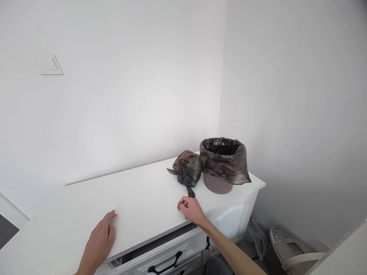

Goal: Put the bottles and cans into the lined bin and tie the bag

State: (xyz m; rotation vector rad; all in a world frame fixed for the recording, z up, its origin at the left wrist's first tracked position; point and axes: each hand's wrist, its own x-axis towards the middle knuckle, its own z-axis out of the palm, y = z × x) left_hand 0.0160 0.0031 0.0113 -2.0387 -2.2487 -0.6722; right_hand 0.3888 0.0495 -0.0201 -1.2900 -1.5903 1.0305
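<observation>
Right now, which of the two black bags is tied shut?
The knotted bag left of the bin, near the right hand; the liner is draped over the bin, mouth open.

Left hand [99,241] loosely open, fingers [108,216] slightly bent; right hand [192,210] curled, right forearm [229,250] aslant
</observation>
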